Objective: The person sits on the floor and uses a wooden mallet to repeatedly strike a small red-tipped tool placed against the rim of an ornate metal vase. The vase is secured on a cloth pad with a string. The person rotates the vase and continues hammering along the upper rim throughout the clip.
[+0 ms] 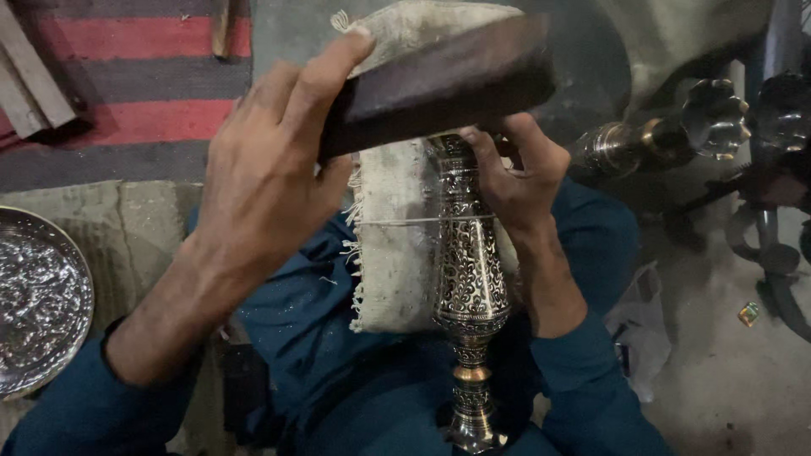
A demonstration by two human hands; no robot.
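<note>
Two hands: both are working over the person's lap, each one gripping something.
Left hand (258,173): it is wrapping around one end of a dark block (439,84), fingers curling over the top edge, thumb underneath.
Block: one, flat and rectangular, with a dull brown surface; it is tilting, its right end higher, and lying across the top of the vase.
Right hand (515,173): it is closing around the upper neck of the vase (470,279), just under the block.
Vase: one, tall, of shiny metal, engraved all over with fine scrolling patterns; it is widening to a rounded belly, then narrowing to a ringed stem with a brass-coloured band; it is lying along the lap, foot toward the person.
Cloth (389,245): one, coarse, off-white, with frayed fringe; it is lying under the vase and over the blue-clad knees.
Plate (42,300): one, round, silvery, embossed; it is resting on the floor at the left edge.
Rug (135,84): one, striped red and grey.
More metalware (667,135): several ornate pieces are lying at the upper right; their exact count is unclear.
</note>
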